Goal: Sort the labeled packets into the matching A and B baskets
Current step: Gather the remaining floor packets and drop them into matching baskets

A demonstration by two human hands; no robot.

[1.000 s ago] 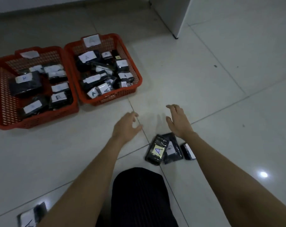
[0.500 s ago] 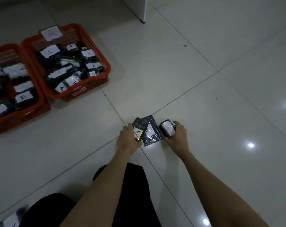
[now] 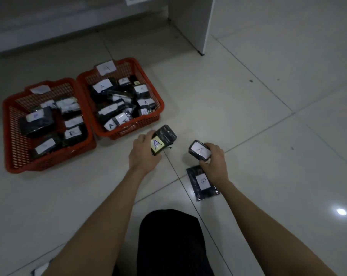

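Two red plastic mesh baskets sit side by side on the pale tiled floor (image 3: pixel 248 120): the right-hand basket (image 3: pixel 158 108), tagged with a paper A on its far rim, and the left-hand basket (image 3: pixel 9 136), whose paper tag is too washed out to read but which I take for B. Half a second ago both hands were down at a cluster of three packets on the floor; now two of those packets are lifted clear and carried toward the baskets, so this round of sorting has passed from picking to delivering.

Counting downward: roughly ten black wrapped packets lie in the right-hand basket, about seven in the left-hand one; overlaps make both counts uncertain. Three packets remain outside them. The left hand (image 3: pixel 142 156) grasps a black film-wrapped packet with a yellow A label (image 3: pixel 163 139), held just beside the right-hand basket's near corner. The right hand (image 3: pixel 214 162) clasps a smaller black packet with a white label (image 3: pixel 199 151), seemingly also an A, though faint. One flat black packet with a white B label (image 3: pixel 203 183) lies on the floor just beneath the right wrist, yet to be sorted.
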